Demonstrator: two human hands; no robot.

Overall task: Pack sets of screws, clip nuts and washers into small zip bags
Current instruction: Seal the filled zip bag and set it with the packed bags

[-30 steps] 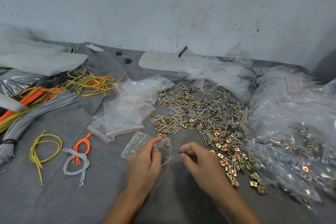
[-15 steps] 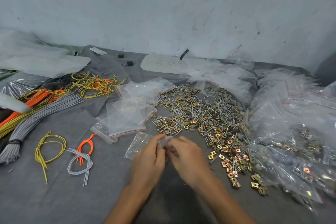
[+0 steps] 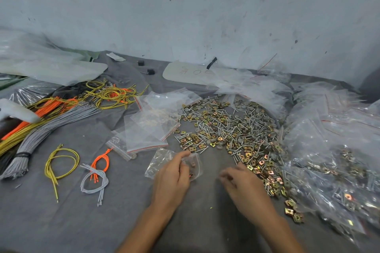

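Note:
My left hand (image 3: 173, 176) holds a small clear zip bag (image 3: 162, 161) on the grey cloth, its mouth held open to the right, with a few clip nuts visible inside. My right hand (image 3: 242, 184) hovers just right of the bag, blurred, fingers loosely curled near the edge of the hardware pile (image 3: 230, 129). That pile mixes silver screws, brass-coloured clip nuts and grey washers. Whether the right fingers carry a part is unclear. Empty zip bags (image 3: 148, 129) lie stacked above my left hand.
Filled bags (image 3: 333, 162) heap up along the right side. Bundles of grey, orange and yellow wires (image 3: 37, 127) lie at the left, with small looped wire sets (image 3: 94, 174) in front. A white wall stands behind the table.
My hands met at the bag's mouth half a second ago. Now my right hand has drawn back to the right toward the pile, while my left still holds the bag.

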